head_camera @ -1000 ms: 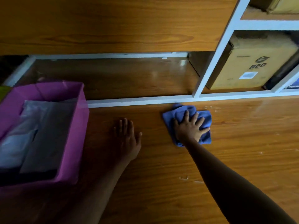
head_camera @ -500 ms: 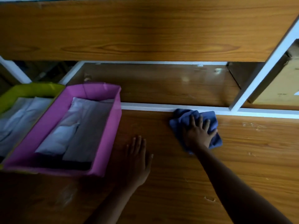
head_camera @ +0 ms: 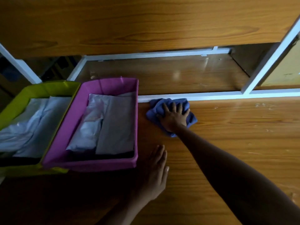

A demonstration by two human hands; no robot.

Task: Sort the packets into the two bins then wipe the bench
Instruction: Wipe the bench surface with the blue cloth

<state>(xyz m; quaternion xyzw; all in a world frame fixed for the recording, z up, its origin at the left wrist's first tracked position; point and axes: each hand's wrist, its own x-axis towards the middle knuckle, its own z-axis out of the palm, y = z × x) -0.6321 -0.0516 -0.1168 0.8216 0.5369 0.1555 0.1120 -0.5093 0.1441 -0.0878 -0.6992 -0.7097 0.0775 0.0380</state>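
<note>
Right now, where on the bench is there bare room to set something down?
The bench is bare right of the blue cloth and right hand, and between the forearms. Crowded left: pink bin, green bin, left hand alongside.

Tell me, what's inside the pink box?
The pink box holds packets: a puffy white packet on the left, a flat grey packet beside it, and a crinkled white packet behind. They cover most of the bottom, so anything underneath cannot be seen.
</note>
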